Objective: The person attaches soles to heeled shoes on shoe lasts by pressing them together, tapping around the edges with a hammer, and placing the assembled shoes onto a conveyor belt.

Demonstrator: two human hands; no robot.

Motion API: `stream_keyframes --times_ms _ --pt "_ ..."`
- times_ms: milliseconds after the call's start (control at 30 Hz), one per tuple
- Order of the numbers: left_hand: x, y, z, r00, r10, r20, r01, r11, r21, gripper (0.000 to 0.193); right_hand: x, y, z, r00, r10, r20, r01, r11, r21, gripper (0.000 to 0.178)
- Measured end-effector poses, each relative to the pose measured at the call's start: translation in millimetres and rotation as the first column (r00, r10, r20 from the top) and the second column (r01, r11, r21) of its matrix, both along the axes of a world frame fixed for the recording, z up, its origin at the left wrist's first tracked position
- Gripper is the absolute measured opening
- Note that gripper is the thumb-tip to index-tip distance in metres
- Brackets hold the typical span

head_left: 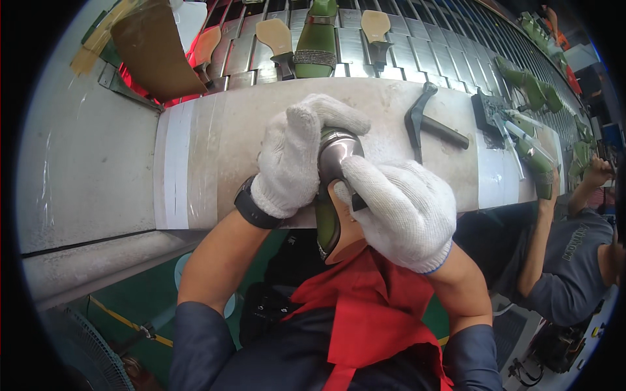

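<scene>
A green heeled sandal (327, 221) with a tan sole is tilted in front of me, its sole partly toward me and its toe end near my red apron. A rounded, shiny metal piece (339, 150) shows at its heel end; I cannot tell how the two are joined. My left hand (297, 153), in a white knit glove, is curled round the far left side of the metal piece and the sandal. My gloved right hand (404, 205) is closed at the sandal's heel, thumb and fingers against the metal. The gloves hide part of the heel.
On the pale bench (228, 130) lies a hammer (445, 132). Beyond it, a slatted conveyor (430, 62) carries sandals (316, 42), some sole up. A brown board (156, 52) leans at left. A person (567, 260) at right handles another sandal (538, 163).
</scene>
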State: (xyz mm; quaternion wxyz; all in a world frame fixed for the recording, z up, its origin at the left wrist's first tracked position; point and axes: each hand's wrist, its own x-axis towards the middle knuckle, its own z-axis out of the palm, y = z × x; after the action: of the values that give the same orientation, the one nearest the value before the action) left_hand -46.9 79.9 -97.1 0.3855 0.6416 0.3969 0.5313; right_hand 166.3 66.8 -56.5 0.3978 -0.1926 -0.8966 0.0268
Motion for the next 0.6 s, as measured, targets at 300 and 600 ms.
stream_keyframes --times_ms 300,600 --pt "-7 2 5 0.999 -0.020 -0.050 0.022 0.999 0.034 0.109 -7 -3 6 0.999 -0.004 0.037 0.005 0.999 -0.033 0.062" --pt "-25 37 33 0.996 -0.092 0.017 0.093 0.993 -0.069 0.052 -44 37 7 0.991 -0.064 -0.118 0.065 0.998 0.006 0.038"
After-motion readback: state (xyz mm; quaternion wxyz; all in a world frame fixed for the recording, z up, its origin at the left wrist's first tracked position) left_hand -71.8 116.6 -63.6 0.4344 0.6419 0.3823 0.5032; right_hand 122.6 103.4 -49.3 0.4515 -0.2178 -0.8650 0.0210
